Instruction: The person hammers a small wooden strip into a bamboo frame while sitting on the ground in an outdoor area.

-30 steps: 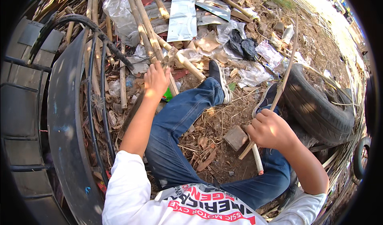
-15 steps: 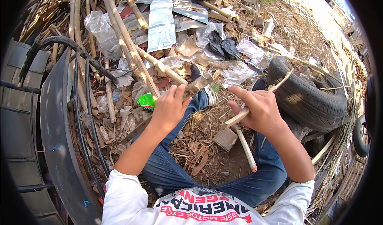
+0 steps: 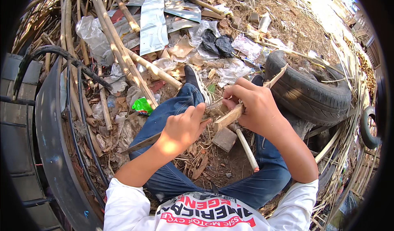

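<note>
My left hand [image 3: 183, 126] is closed round a long, flat, dark strip [image 3: 143, 144], seen nearly edge-on; its lower end sticks out past my wrist over my left leg. Whether it is a blade or a thin board I cannot tell. My right hand [image 3: 254, 104] grips a pale split stick of wood or bamboo [image 3: 228, 118], its squared end near my left fingers and its thin tip pointing up and right. Below, between my legs, a squarish block [image 3: 225, 139] rests on the ground. Beside it lies a pale rod [image 3: 248, 153] with an orange tip.
A black tyre [image 3: 303, 91] lies right of my right hand. Long bamboo poles [image 3: 119, 46] slant down from the upper left. Plastic bags, a silver sheet [image 3: 153, 28] and a green wrapper [image 3: 142, 105] litter the ground. A black metal frame [image 3: 61, 52] stands at the left.
My right hand has moved left with the stick, toward my left hand. My left hand has moved down and right, and its strip has turned from broadside to nearly edge-on. The view has shifted slightly.
</note>
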`<state>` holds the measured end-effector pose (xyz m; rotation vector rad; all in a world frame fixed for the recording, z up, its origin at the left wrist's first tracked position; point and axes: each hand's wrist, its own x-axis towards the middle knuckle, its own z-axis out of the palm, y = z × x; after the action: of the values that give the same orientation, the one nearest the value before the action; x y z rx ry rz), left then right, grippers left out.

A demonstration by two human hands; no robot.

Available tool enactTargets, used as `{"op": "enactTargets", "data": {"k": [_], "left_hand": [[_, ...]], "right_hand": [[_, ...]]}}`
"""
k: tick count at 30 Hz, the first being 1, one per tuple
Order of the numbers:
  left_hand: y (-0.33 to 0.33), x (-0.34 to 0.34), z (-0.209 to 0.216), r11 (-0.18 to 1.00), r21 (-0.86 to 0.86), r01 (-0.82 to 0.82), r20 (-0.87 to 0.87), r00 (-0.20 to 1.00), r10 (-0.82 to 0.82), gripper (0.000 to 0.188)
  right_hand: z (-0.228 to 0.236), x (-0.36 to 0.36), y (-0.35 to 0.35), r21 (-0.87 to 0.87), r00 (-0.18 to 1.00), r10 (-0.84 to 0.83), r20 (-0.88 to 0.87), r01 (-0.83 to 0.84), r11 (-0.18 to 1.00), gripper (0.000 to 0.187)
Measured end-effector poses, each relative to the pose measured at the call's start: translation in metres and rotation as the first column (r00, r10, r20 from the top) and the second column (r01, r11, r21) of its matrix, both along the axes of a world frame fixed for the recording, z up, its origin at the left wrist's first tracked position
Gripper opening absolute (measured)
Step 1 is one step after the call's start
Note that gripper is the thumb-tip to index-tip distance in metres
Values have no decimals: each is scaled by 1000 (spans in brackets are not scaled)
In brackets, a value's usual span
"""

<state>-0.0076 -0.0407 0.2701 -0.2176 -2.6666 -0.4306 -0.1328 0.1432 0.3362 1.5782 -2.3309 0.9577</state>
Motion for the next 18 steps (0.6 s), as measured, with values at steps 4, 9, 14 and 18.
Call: {"op": "enactTargets", "data": {"k": [4, 9, 14, 18], "left_hand": [[0, 1, 2, 999, 43, 28, 7, 1000, -28, 39], [-9, -8, 1, 990, 136, -39, 46, 998, 33, 41], [-14, -9, -2, 959, 264, -99, 154, 986, 60, 44], [-17, -11, 8, 935, 329, -135, 182, 980, 77, 35]], "right_hand": [[5, 1, 3, 32, 998, 24, -50, -23, 999, 19], [13, 8, 11, -41, 977, 18, -212, -27, 999, 26], [5, 8, 16, -9, 936, 114, -332, -124, 992, 25], [0, 16, 19, 37, 885, 219, -410, -223, 974, 21]]}}
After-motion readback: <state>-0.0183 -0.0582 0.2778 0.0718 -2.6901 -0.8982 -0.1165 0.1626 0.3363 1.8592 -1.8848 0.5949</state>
